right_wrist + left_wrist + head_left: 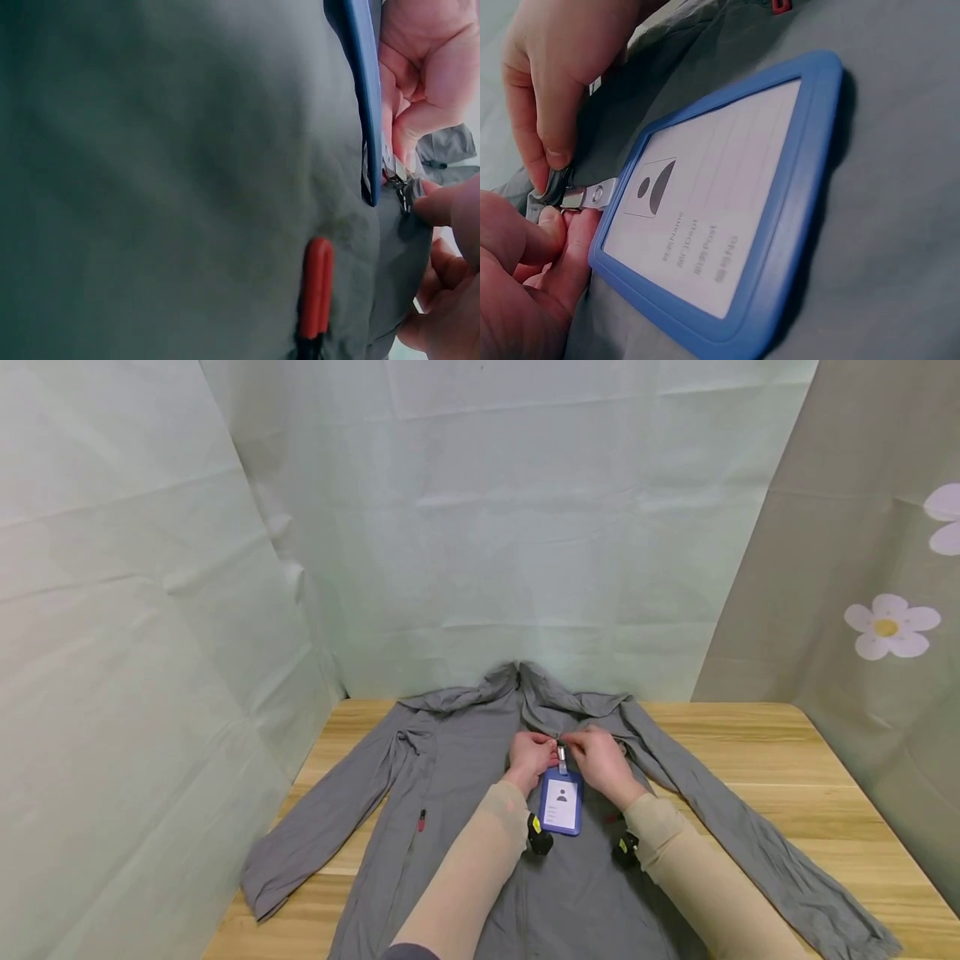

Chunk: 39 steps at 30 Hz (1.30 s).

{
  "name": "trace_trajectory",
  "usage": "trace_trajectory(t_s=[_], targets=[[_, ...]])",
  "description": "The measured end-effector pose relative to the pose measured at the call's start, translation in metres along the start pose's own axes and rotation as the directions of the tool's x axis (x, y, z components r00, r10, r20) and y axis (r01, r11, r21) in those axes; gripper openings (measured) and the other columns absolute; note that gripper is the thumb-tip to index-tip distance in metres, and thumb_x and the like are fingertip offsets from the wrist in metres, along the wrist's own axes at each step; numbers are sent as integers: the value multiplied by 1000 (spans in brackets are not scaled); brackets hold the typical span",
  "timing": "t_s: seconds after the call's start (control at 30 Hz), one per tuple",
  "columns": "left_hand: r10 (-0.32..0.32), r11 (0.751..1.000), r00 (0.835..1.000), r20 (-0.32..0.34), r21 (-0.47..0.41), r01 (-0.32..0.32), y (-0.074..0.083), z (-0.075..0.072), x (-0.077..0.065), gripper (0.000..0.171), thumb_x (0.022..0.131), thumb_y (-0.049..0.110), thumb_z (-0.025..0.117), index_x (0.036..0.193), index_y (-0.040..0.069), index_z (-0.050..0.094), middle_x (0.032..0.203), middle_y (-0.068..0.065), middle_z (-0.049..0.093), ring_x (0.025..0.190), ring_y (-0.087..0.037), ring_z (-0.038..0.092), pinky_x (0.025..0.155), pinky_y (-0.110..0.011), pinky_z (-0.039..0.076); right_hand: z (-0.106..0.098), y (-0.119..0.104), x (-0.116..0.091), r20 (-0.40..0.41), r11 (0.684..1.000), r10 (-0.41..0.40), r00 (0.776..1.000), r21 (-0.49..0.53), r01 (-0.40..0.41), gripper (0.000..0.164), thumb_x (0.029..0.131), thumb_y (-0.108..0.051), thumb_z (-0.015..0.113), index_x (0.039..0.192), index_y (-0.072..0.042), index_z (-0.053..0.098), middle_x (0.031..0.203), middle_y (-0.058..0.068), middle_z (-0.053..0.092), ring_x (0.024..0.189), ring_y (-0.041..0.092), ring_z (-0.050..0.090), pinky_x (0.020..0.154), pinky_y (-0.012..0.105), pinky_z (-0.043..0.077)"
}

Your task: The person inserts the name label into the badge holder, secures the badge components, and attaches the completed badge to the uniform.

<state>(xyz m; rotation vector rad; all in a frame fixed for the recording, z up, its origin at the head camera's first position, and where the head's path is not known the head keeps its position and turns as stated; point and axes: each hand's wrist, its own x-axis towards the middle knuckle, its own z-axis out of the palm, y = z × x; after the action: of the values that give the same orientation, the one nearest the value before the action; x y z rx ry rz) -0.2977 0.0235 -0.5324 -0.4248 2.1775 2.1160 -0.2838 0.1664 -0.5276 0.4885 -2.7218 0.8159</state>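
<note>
A grey zip jacket lies spread out on the wooden table. On its chest rests an ID badge in a blue frame, with a metal clip on a short clear strap at its top. My left hand pinches the clip between thumb and finger. My right hand pinches a fold of the jacket's fabric right at the clip's mouth. Fabric appears to sit at the clip's jaws, but the fingertips partly hide how far in it goes.
Both jacket sleeves spread outward over the wooden table. A red zipper pull lies on the jacket below the badge, and another zipper pull is on the left side. Pale cloth hangs behind the table.
</note>
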Motion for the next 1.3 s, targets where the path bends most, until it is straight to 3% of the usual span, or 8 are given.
trace_trajectory(t_s=[0.27,0.6,0.87,1.07,1.3], targets=[[8,1000,1000,2,9,-8,1,-1,1,6,101,-8,67,98,-9,72,82,-11,72,68,-17,72,65,-31,64,1,0,1,0,997,-62,998,-48,61,20,101,0,71,114,-8,83,91,10,66,86,32,62,77,50,52],[20,1000,1000,23,-4,-20,-1,-3,2,7,102,-7,67,100,-10,73,85,-15,75,75,-21,77,68,-32,65,-3,4,2,28,996,-83,996,-23,84,21,101,1,69,115,-7,83,90,9,65,82,28,61,73,46,53],[18,1000,997,73,-19,-16,-3,-6,4,8,102,-6,68,104,-12,73,87,-17,75,78,-23,78,70,-32,65,-3,17,3,14,981,79,997,174,-81,7,103,-1,70,107,-7,72,107,14,76,95,31,71,84,51,56],[8,1000,997,81,-19,-7,-3,-7,5,9,102,-5,68,106,-12,74,87,-16,75,77,-22,77,71,-33,65,-3,18,3,56,979,95,994,176,-104,13,101,2,71,103,-7,79,104,10,77,95,31,71,84,51,57],[1,999,997,78,-37,1,-3,-7,6,10,104,-4,66,106,-12,73,88,-16,75,80,-23,77,73,-34,65,-1,13,2,77,968,143,987,198,-156,5,98,-1,75,103,-3,74,98,10,75,91,29,71,82,49,58]])
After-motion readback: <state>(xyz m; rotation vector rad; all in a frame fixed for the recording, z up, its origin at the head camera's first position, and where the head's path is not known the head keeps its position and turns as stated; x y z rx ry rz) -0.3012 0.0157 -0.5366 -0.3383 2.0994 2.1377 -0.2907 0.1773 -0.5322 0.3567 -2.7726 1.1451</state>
